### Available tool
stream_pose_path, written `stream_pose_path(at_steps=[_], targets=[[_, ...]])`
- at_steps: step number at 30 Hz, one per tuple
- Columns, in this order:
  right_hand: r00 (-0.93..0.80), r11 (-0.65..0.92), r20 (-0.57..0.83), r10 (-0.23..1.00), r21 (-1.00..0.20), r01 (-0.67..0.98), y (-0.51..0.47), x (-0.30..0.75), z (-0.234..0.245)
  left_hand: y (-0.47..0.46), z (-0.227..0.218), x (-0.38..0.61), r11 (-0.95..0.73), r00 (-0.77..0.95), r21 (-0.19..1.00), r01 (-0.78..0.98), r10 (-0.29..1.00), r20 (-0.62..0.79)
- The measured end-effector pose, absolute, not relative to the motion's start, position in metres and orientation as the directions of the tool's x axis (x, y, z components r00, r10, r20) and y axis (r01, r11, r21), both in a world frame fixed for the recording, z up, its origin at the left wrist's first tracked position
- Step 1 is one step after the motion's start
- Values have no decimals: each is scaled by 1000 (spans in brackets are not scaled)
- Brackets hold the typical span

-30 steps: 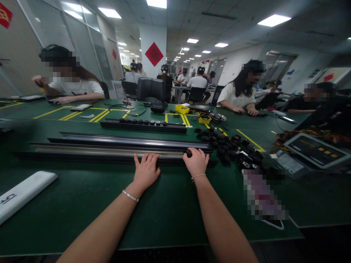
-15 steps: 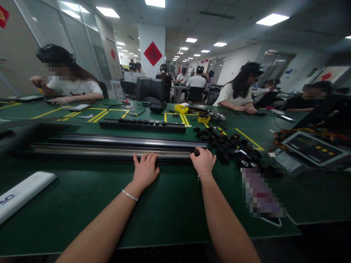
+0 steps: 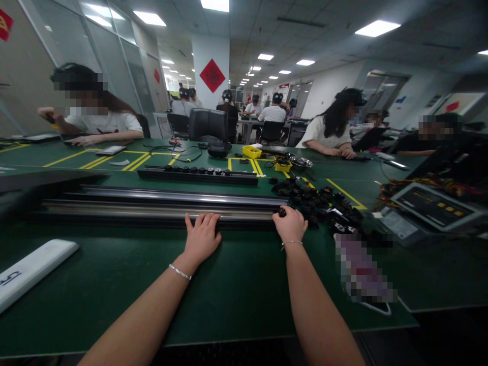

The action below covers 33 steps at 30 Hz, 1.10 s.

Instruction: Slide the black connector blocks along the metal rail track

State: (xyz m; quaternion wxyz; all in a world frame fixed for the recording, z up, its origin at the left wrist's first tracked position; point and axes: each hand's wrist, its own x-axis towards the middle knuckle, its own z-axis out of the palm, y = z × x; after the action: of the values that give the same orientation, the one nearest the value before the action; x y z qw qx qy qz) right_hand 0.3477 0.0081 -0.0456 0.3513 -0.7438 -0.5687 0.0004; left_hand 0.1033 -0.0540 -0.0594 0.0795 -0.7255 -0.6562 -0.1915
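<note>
A long black track rail (image 3: 129, 211) with a shiny metal channel lies crosswise on the green table in front of me. My left hand (image 3: 202, 234) grips its near edge, the fingers bent over the top and the thumb out to the right. Close to the rail's right end, my right hand (image 3: 292, 225) pinches a small round black part (image 3: 282, 212) against the channel. Its underside is hidden, so I cannot tell how it sits in the channel. A second similar rail (image 3: 171, 194) lies right behind the first. Many small black parts (image 3: 316, 198) are heaped just beyond my right hand.
Farther back is a shorter black rail (image 3: 198, 176) bearing several round parts. A white bar (image 3: 36, 269) lies at left, a pouch-like object (image 3: 364, 269) at right. Behind that stands a power supply unit (image 3: 438, 206) with cables. Yellow bins (image 3: 252, 151) and seated co-workers are across the table.
My right hand has slid a little to the right along the rail with the small black part. My left hand has stayed in place.
</note>
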Motion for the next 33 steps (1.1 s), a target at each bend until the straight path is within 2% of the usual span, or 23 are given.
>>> stream_pose_path(at_steps=[10,19,33], targets=[[353,-119,387,852,-513,850,14,364,-47,-54,-61,103,-132,69,128,983,911,407],[454,-259,217,864,-583,771,10,375,-35,-54,-63,103,-140,72,134,981,905,419],[461,-271,204,864,-582,766,13,378,-34,-53,-62,101,-138,71,134,981,908,413]])
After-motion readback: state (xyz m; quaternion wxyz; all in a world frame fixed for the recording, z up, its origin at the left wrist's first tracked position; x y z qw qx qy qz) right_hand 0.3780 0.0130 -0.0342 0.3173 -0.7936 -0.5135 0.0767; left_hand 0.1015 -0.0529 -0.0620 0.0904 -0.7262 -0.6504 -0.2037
